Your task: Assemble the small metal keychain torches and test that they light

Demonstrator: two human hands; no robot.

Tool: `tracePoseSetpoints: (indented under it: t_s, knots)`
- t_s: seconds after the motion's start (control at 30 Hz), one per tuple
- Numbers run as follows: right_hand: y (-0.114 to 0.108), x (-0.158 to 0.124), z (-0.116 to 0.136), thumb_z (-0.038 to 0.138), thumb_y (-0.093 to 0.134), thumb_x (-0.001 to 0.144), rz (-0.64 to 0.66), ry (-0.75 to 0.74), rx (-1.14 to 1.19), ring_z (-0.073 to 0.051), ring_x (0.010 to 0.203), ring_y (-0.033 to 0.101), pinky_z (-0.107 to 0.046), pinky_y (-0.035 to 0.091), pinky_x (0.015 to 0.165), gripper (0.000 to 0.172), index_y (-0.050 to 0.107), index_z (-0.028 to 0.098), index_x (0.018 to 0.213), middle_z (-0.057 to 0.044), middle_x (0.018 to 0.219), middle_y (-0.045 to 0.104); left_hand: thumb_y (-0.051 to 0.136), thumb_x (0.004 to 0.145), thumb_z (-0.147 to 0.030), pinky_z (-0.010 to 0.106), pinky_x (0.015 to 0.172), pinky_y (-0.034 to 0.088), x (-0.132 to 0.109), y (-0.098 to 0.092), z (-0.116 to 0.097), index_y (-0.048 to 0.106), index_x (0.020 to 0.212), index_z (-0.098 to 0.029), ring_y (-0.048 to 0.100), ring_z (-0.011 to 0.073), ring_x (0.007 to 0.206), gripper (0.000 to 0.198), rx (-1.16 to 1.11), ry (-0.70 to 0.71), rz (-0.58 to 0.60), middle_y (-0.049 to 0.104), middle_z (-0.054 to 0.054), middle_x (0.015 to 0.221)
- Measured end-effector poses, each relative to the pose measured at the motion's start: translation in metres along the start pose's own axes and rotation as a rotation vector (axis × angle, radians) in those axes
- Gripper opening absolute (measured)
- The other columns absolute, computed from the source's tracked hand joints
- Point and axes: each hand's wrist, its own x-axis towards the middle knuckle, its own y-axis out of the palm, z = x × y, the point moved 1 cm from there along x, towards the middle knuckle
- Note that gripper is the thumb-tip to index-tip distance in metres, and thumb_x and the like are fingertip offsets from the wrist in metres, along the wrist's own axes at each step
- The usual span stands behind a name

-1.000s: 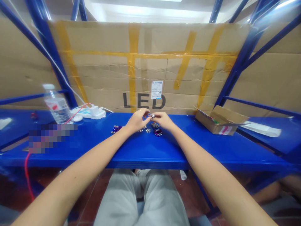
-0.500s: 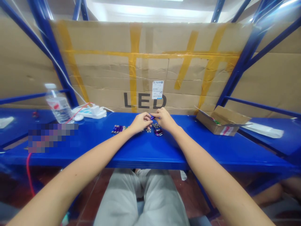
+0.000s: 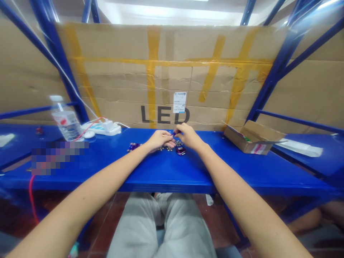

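Note:
Both of my hands meet over the middle of the blue shelf. My right hand pinches a small purple piece between thumb and fingers. My left hand is curled, its fingertips touching the same piece. Under the hands lie several small silver round parts and a shiny purple part. A row of purple pieces lies just left of my left wrist.
A water bottle stands at the left by a white power strip with a red cable. An open cardboard box sits at the right. A taped cardboard sheet marked LED closes the back.
My hands dropped from a raised pinch on a silver round part to lower over the pile. The right hand now holds a purple piece.

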Motion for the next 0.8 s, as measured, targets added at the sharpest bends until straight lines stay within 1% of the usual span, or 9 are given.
tracePoseSetpoints:
  t_s: [0.03, 0.1, 0.2, 0.3, 0.43, 0.5, 0.63, 0.7, 0.8]
  knots:
    - [0.000, 0.001, 0.000, 0.010, 0.063, 0.077, -0.014, 0.019, 0.080, -0.019, 0.080, 0.057, -0.031, 0.044, 0.076, 0.009, 0.062, 0.019, 0.076, -0.003, 0.081, 0.063, 0.069, 0.088, -0.009, 0.033, 0.071, 0.063, -0.001, 0.000, -0.001, 0.066, 0.085, -0.004, 0.074, 0.0198, 0.066, 0.007, -0.019, -0.011, 0.008, 0.074, 0.016, 0.077]
    - [0.001, 0.002, 0.000, 0.018, 0.066, 0.077, -0.048, 0.078, 0.230, -0.017, 0.074, 0.057, -0.031, 0.045, 0.073, 0.004, 0.062, 0.019, 0.077, -0.001, 0.077, 0.065, 0.063, 0.093, -0.011, 0.032, 0.073, 0.063, -0.002, 0.001, -0.003, 0.067, 0.084, -0.003, 0.074, 0.0192, 0.068, 0.012, -0.070, -0.042, 0.027, 0.074, 0.017, 0.079]
    - [0.003, 0.003, 0.001, 0.028, 0.069, 0.077, -0.092, 0.158, 0.368, -0.015, 0.065, 0.056, -0.029, 0.044, 0.067, 0.013, 0.062, 0.020, 0.084, 0.002, 0.071, 0.064, 0.051, 0.098, -0.008, 0.031, 0.076, 0.063, -0.005, 0.004, -0.006, 0.067, 0.086, -0.002, 0.074, 0.0178, 0.067, 0.021, -0.161, -0.121, 0.042, 0.074, 0.018, 0.081]
    - [0.005, 0.001, 0.004, 0.033, 0.071, 0.076, -0.097, 0.196, 0.371, -0.014, 0.059, 0.052, -0.028, 0.042, 0.061, 0.018, 0.059, 0.020, 0.079, 0.004, 0.063, 0.059, 0.045, 0.097, -0.002, 0.029, 0.078, 0.063, -0.005, 0.006, -0.007, 0.067, 0.089, -0.001, 0.074, 0.0169, 0.068, 0.023, -0.256, -0.204, 0.072, 0.073, 0.018, 0.083]
    - [0.006, 0.000, 0.009, 0.033, 0.070, 0.077, -0.101, 0.164, 0.328, -0.013, 0.057, 0.050, -0.028, 0.040, 0.060, 0.017, 0.058, 0.021, 0.076, 0.005, 0.059, 0.057, 0.039, 0.096, 0.000, 0.029, 0.081, 0.063, -0.003, 0.004, -0.008, 0.065, 0.092, -0.002, 0.074, 0.0172, 0.070, 0.026, -0.338, -0.283, 0.082, 0.071, 0.016, 0.081]
    - [0.006, -0.001, 0.011, 0.033, 0.070, 0.078, -0.115, 0.163, 0.345, -0.013, 0.057, 0.052, -0.028, 0.041, 0.060, 0.017, 0.058, 0.021, 0.077, 0.004, 0.060, 0.057, 0.038, 0.095, 0.001, 0.029, 0.085, 0.062, -0.002, 0.002, -0.008, 0.064, 0.095, -0.002, 0.075, 0.0177, 0.073, 0.026, -0.373, -0.295, 0.089, 0.071, 0.016, 0.082]
    - [0.006, -0.001, 0.014, 0.032, 0.069, 0.078, -0.071, 0.158, 0.351, -0.014, 0.059, 0.054, -0.028, 0.043, 0.060, 0.015, 0.059, 0.021, 0.079, 0.003, 0.062, 0.060, 0.041, 0.091, 0.003, 0.029, 0.091, 0.060, 0.000, 0.001, -0.007, 0.064, 0.098, -0.003, 0.075, 0.0178, 0.077, 0.024, -0.389, -0.301, 0.144, 0.071, 0.016, 0.088]
    - [0.005, -0.001, 0.016, 0.032, 0.070, 0.079, -0.105, 0.157, 0.336, -0.014, 0.058, 0.052, -0.028, 0.042, 0.060, 0.015, 0.059, 0.021, 0.079, 0.003, 0.061, 0.058, 0.040, 0.094, 0.000, 0.030, 0.090, 0.060, 0.001, 0.000, -0.006, 0.063, 0.100, -0.004, 0.075, 0.0180, 0.079, 0.024, -0.392, -0.324, 0.163, 0.071, 0.016, 0.090]
    - [0.000, -0.001, 0.022, 0.033, 0.068, 0.081, -0.227, 0.156, 0.340, -0.013, 0.056, 0.050, -0.028, 0.043, 0.061, 0.016, 0.058, 0.021, 0.079, 0.004, 0.061, 0.056, 0.033, 0.101, -0.014, 0.033, 0.088, 0.060, 0.002, 0.000, -0.005, 0.062, 0.104, -0.005, 0.075, 0.0205, 0.083, 0.030, -0.433, -0.354, 0.140, 0.070, 0.017, 0.091]
